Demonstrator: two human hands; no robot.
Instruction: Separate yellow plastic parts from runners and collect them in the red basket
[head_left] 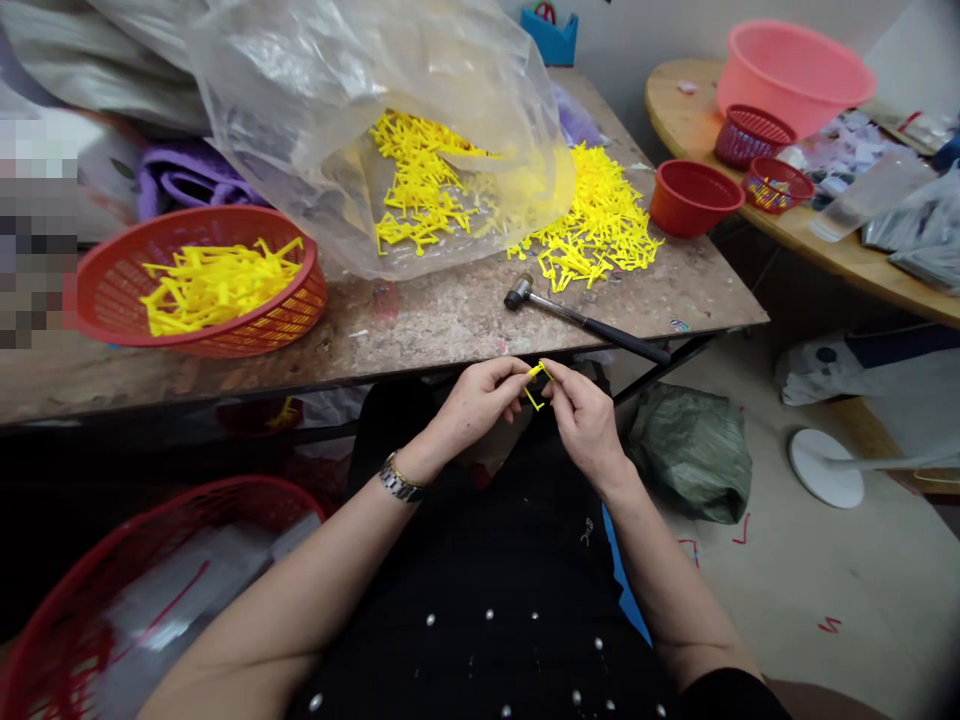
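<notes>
Between my two hands, just off the table's front edge, is a small thin yellow plastic piece [534, 400] with bent ends. My left hand [484, 398] pinches its left side between thumb and forefinger. On the other side, the fingertips of my right hand [581, 410] close on its upper right end. Similar yellow pieces lie in a loose pile [600, 225] on the table, and more show inside a clear plastic bag [480, 50]. A red basket [202, 340] at the left holds another heap of them. A hammer [577, 318] with a black handle rests near the table edge, beyond my hands.
The worn table [420, 325] ends right before my lap. A red bowl [694, 200] stands at its right end. To the right, a wooden table [675, 95] bears a pink basin [795, 80] and small baskets. A large red basket [247, 485] is low left; a green sack [690, 455] sits on the floor.
</notes>
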